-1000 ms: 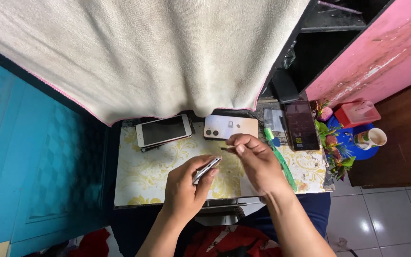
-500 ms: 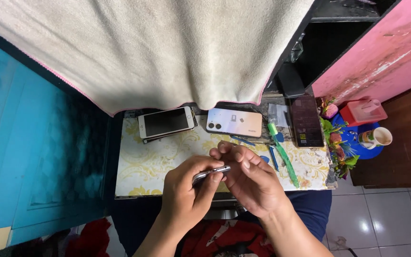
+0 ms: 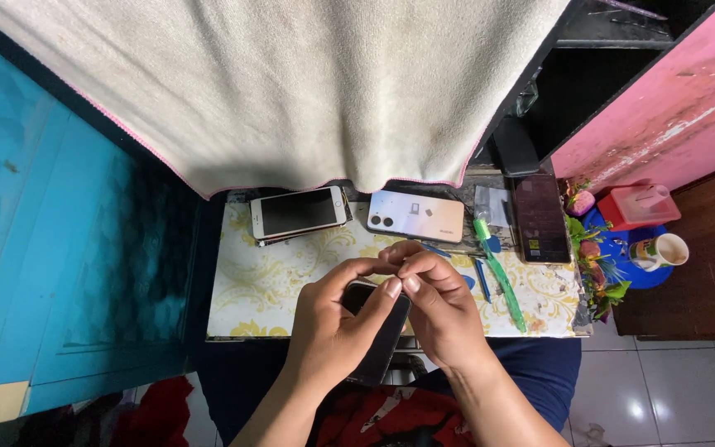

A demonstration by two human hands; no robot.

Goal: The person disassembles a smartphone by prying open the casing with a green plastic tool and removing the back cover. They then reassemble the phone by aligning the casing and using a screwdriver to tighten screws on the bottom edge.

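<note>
Hands together over the near edge of a yellow-patterned table [image 3: 246, 298]: left hand [image 3: 337, 327] clasps a dark phone [image 3: 378, 335], right hand [image 3: 440, 310] pinches its top edge, beyond them a white phone [image 3: 298, 213] and a pale phone back [image 3: 415, 216]

Small table [image 3: 275, 298] in front of me, covered in a cream cloth with yellow floral print. Lying on it: white-framed phone [image 3: 298, 213] face up at far left; pale phone [image 3: 415, 216] face down beside it; dark phone [image 3: 540, 218] at far right; green toothbrush [image 3: 500, 273] and blue pry tools [image 3: 482, 280] between them.
</note>
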